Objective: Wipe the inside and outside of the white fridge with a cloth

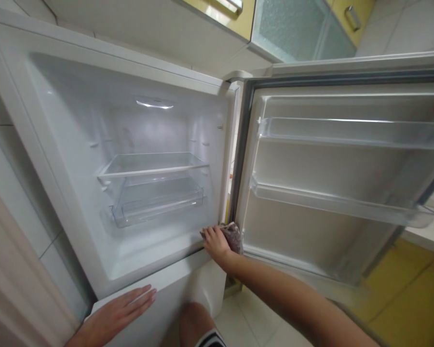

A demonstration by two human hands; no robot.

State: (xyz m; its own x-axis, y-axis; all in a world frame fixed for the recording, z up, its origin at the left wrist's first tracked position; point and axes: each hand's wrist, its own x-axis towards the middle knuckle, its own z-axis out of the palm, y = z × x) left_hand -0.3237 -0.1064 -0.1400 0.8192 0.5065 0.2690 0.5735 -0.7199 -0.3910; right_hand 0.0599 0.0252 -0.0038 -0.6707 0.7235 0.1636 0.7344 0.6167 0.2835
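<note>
My right hand (217,245) holds a brown cloth (232,236) against the lower front corner of the fridge compartment, on the hinge side. Its fingers curl over the cloth, which bunches up toward the door seal. My left hand (121,311) lies flat near the top of the lower fridge door (173,274), fingers stretched out and holding nothing. The white fridge compartment (72,159) stands open before me. Inside are a glass shelf (152,164) and a clear drawer (161,197) below it. The upper fridge door (311,168) is swung out to the right.
Two clear door racks (347,132) run across the open door's inside. Yellow wall cabinets (231,17) hang above, with yellow lower cabinets (412,284) at the right. A pinkish curtain-like surface (18,270) borders the left. My knee (197,323) is close to the lower door.
</note>
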